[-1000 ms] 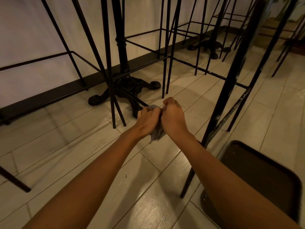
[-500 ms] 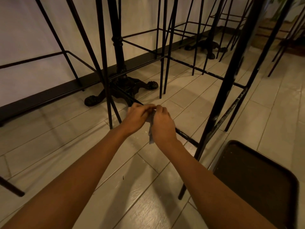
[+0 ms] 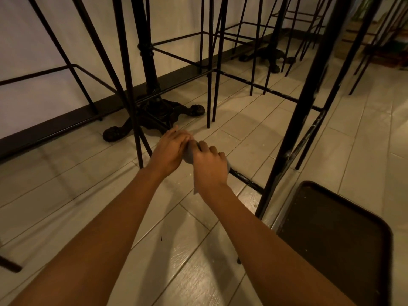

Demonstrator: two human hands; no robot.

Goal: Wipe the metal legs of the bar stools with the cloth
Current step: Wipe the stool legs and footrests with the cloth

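Nearest, a dark brown seat is filling the lower right corner, its rounded edge lying close beside the right forearm, so there is little room on that side. To the left of the arms, the pale plank floor is lying open and bare as far as the wall.

Both hands are meeting low over the floor. The right hand is closing its fingers down over a grey cloth, clamped on it where it lies on the low black crossbar of the nearest bar stool; a corner of the cloth is hanging below the wrist. The left hand is touching the same cloth from the other side, fingers curled together on it. The bar's paint is looking chipped and scuffed to the right of the hands, where it is joining a thick black stool leg.

Just beyond the hands, thin slanted stool legs are crossing in front of an ornate black table base with clawed feet. Further off, more stool legs and footrest bars are crowding the passage, leaving narrow gaps. A dark skirting board is running along the foot of the white wall, and a second table base is standing far back.
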